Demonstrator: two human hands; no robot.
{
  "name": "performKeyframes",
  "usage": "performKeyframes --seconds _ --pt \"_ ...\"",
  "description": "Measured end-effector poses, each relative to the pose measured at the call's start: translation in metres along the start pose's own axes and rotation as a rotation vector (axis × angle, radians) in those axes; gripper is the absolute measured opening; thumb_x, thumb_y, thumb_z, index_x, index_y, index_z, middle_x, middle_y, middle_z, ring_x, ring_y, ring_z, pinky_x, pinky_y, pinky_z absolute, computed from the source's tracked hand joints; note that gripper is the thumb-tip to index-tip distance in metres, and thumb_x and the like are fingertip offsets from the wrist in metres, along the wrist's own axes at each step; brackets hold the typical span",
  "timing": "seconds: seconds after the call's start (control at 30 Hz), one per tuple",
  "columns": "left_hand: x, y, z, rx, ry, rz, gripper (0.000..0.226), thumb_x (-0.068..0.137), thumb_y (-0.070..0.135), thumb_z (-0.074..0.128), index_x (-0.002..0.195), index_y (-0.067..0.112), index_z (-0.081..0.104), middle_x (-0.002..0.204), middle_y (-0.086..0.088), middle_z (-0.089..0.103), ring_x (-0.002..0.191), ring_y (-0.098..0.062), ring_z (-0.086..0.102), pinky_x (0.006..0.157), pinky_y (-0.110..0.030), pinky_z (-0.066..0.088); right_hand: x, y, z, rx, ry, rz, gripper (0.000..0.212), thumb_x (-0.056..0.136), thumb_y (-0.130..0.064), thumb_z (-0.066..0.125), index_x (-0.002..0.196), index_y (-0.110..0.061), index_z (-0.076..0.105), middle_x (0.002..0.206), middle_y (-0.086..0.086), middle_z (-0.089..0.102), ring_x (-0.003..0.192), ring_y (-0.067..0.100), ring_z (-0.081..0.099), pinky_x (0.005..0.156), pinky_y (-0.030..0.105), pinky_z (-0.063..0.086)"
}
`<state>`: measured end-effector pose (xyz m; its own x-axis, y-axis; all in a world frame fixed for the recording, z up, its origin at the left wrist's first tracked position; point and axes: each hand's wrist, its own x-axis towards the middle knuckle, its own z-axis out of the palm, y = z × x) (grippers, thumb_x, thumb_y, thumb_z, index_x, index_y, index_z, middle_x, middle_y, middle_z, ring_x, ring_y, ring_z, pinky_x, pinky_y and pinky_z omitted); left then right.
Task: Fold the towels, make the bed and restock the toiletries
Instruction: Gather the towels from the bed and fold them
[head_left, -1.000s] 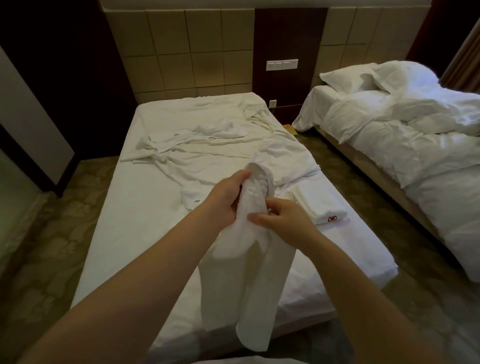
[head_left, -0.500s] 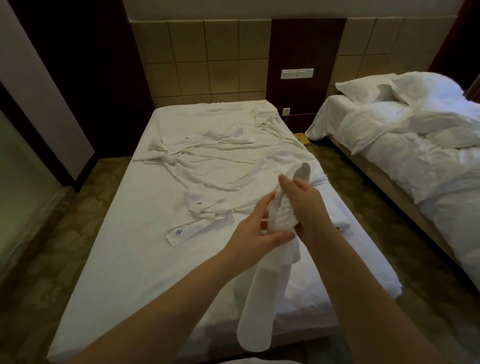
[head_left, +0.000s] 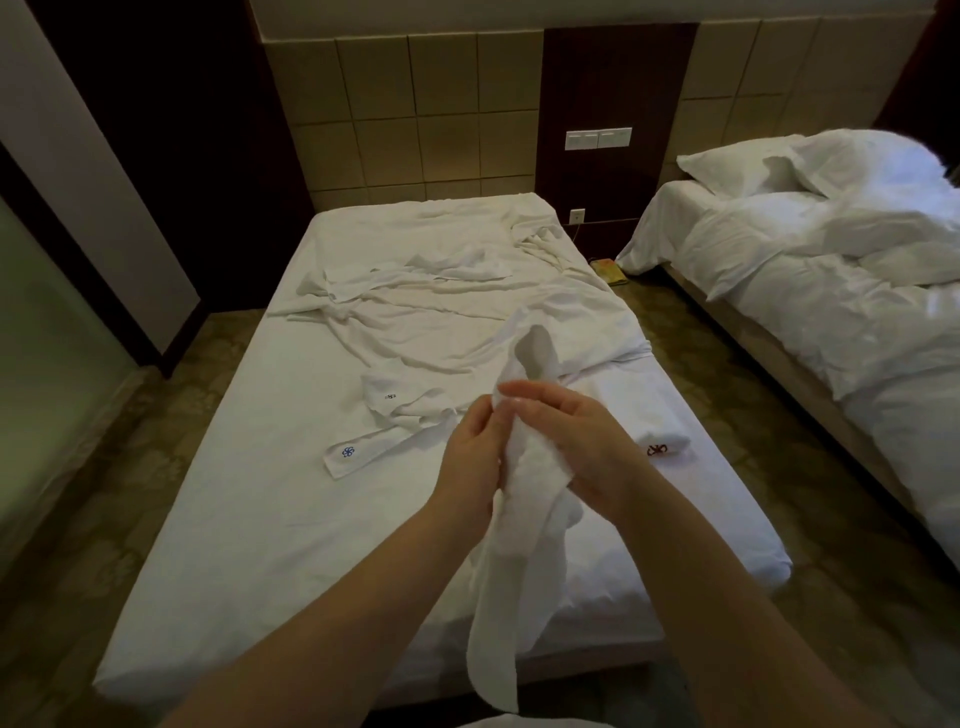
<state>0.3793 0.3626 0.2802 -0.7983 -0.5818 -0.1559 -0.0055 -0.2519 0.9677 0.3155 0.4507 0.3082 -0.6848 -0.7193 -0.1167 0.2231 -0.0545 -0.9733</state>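
A white towel (head_left: 511, 582) hangs bunched between both my hands above the foot of the near bed (head_left: 249, 519). My left hand (head_left: 475, 452) grips it from the left. My right hand (head_left: 587, 441) wraps it from the right, fingers across the top; one end sticks up above my fingers and the long end dangles past the bed's edge. On the bed lie a crumpled white sheet (head_left: 467, 317), small loose towels with blue logos (head_left: 384, 441), and a folded towel with a red logo (head_left: 662, 441) partly hidden by my right hand.
A second bed (head_left: 831, 312) with a rumpled white duvet and pillows stands at the right, across a narrow carpeted aisle. A yellow object (head_left: 610, 271) lies on the floor between the bed heads. Dark wall panels and a frosted glass partition are at the left.
The wide hanging towel has been gathered into a narrow bunch. My right hand moved up and over its top beside my left hand. The view shifted so more of the near bed shows.
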Motion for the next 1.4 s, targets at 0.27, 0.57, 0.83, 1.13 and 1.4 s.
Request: performKeyframes --seconds 0.27,0.57,0.83,1.13,1.4 --pt "0.019 0.030 -0.014 -0.068 -0.035 -0.047 0.021 0.097 0.014 0.047 0.090 0.005 0.065 0.087 -0.009 0.068 0.082 -0.018 0.064 0.080 -0.031 0.052 0.000 0.022 -0.015 -0.334 0.410 -0.243 0.016 0.096 -0.024 0.053 0.085 -0.035 0.053 0.083 -0.017 0.059 0.075 0.000 0.057 0.061 0.004 0.043" --pt "-0.001 0.044 -0.001 0.590 -0.312 0.094 0.069 0.083 0.032 0.069 0.140 0.039 0.031 0.127 0.007 0.051 0.114 -0.008 0.052 0.092 -0.020 0.045 0.001 0.027 0.007 -0.188 0.279 -0.311 0.028 0.095 -0.010 0.054 0.082 -0.034 0.060 0.067 -0.030 0.065 0.072 -0.010 0.064 0.058 0.008 0.048" --pt "0.000 0.022 -0.015 0.658 -0.243 0.529 0.049 0.094 0.021 0.050 0.129 0.049 0.030 0.135 0.023 0.042 0.127 0.002 0.041 0.105 -0.012 0.032 0.003 0.006 0.006 0.072 0.276 -0.251 0.014 0.091 -0.014 0.061 0.087 -0.023 0.070 0.080 -0.009 0.074 0.084 0.009 0.071 0.070 0.021 0.056" --pt "0.007 0.020 -0.019 0.334 -0.063 0.236 0.015 0.098 0.020 0.049 0.100 0.025 0.063 0.099 0.006 0.066 0.098 -0.012 0.059 0.086 -0.023 0.047 0.016 0.009 -0.004 -0.323 0.194 -0.329 0.019 0.094 -0.023 0.057 0.082 -0.033 0.067 0.070 -0.012 0.068 0.068 0.004 0.064 0.067 0.021 0.054" --pt "0.030 0.045 -0.038 0.268 -0.138 0.203 0.018 0.097 0.012 0.047 0.087 0.016 0.062 0.079 0.004 0.063 0.075 -0.008 0.058 0.071 -0.021 0.048 0.042 0.017 -0.060 -0.930 -0.118 -0.121 0.040 0.078 -0.062 0.058 0.103 -0.031 0.065 0.095 -0.006 0.062 0.085 0.008 0.056 0.083 0.032 0.050"
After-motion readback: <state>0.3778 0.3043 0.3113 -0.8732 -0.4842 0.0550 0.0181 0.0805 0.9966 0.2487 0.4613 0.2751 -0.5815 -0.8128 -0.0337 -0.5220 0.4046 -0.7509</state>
